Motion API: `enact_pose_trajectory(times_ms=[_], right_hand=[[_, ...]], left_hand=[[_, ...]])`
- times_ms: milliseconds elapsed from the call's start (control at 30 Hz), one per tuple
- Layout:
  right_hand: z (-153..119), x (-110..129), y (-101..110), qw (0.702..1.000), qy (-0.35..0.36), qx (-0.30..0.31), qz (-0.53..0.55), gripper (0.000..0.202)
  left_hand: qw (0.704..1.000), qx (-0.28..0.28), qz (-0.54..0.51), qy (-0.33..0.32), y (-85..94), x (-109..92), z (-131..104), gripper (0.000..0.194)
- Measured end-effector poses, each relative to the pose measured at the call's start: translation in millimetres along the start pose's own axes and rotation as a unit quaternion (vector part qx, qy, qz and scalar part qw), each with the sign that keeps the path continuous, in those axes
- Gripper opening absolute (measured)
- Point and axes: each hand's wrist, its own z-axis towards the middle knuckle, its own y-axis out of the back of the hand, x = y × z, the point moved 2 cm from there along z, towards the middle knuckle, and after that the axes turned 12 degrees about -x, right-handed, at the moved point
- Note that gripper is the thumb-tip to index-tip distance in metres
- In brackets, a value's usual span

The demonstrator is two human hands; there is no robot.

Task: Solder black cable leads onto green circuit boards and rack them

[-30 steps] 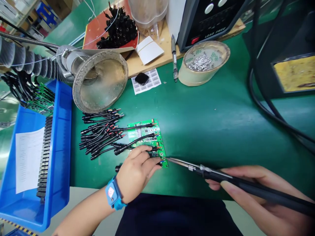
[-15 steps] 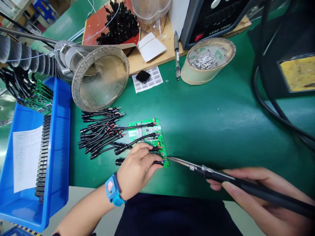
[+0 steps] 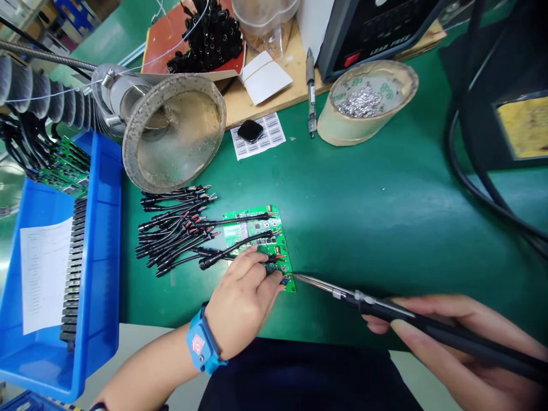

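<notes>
A green circuit board lies on the bench with several short black cables across it, their coloured wire ends at its right edge. My left hand, in a blue wrist strap, rests over the board's lower part. Its fingers are pressed together on the lowest cable, most of which the hand hides. My right hand grips a soldering iron by its black handle. The iron's tip is at the board's right edge, close to those wire ends; whether it touches them I cannot tell.
Loose black cables lie left of the board. A fume extractor hood hangs above them, beside a blue bin. Behind are a pen, a cup of solder scraps and a soldering station. The iron's cord loops at right.
My left hand has rolled forward over the lowest cable, covering its black connector end that showed before. The soldering iron's tip stays at nearly the same spot. The view has shifted slightly.
</notes>
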Motion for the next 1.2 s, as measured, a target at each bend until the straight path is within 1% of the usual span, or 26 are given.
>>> enact_pose_trajectory(times_ms=[33, 100, 167, 267, 333, 400, 467, 500, 533, 600, 700, 767, 1000, 1067, 1200], right_hand=[[3, -2, 2, 0.999, 0.026, 0.031, 0.011, 0.013], [8, -8, 7, 0.993, 0.078, 0.083, 0.020, 0.018], [11, -13, 10, 0.991, 0.096, 0.092, 0.011, 0.019], [9, -14, 10, 0.992, 0.084, 0.095, 0.007, 0.019], [6, -10, 7, 0.997, 0.038, 0.068, 0.017, 0.016], [2, -5, 4, 0.998, -0.048, 0.009, 0.034, 0.014], [-2, -1, 3, 0.989, -0.128, -0.047, 0.053, 0.018], [-2, 0, 2, 0.986, -0.148, -0.059, 0.056, 0.020], [-2, 0, 2, 0.985, -0.151, -0.062, 0.055, 0.020], [0, -3, 3, 0.991, -0.117, -0.035, 0.050, 0.019], [5, -10, 6, 0.997, -0.042, 0.040, 0.043, 0.018], [7, -15, 7, 0.997, -0.019, 0.063, 0.038, 0.018], [6, -17, 6, 0.997, -0.050, 0.056, 0.021, 0.022], [5, -16, 7, 0.997, -0.060, 0.044, 0.034, 0.020], [5, -13, 7, 0.993, -0.093, -0.001, 0.076, 0.016]], left_hand=[[1.000, 0.004, 0.002, -0.003, 0.0, 0, 0, 0.015], [1.000, 0.011, 0.004, -0.010, 0.4, 0, 0, 0.015], [1.000, 0.021, 0.003, -0.012, 0.9, 1, 1, 0.015], [0.999, 0.036, 0.005, -0.006, 1.1, 2, 2, 0.016], [0.999, 0.044, 0.007, -0.002, 0.7, 3, 1, 0.016], [0.999, 0.048, 0.006, 0.001, 0.1, 3, 1, 0.016], [0.999, 0.049, 0.004, 0.002, -0.5, 3, -1, 0.016], [0.999, 0.049, 0.003, 0.003, -0.7, 3, -1, 0.016], [0.999, 0.048, 0.003, 0.002, -0.8, 3, -1, 0.016], [0.999, 0.046, 0.003, 0.000, -0.8, 3, -1, 0.016], [0.999, 0.042, 0.005, -0.002, -1.1, 3, -1, 0.016], [0.999, 0.041, 0.007, -0.001, -1.6, 4, -2, 0.017], [0.999, 0.043, 0.009, -0.002, -2.2, 4, -3, 0.017], [0.999, 0.044, 0.010, -0.005, -1.8, 3, -3, 0.017], [0.999, 0.046, 0.017, -0.010, -1.4, 3, -2, 0.017]])
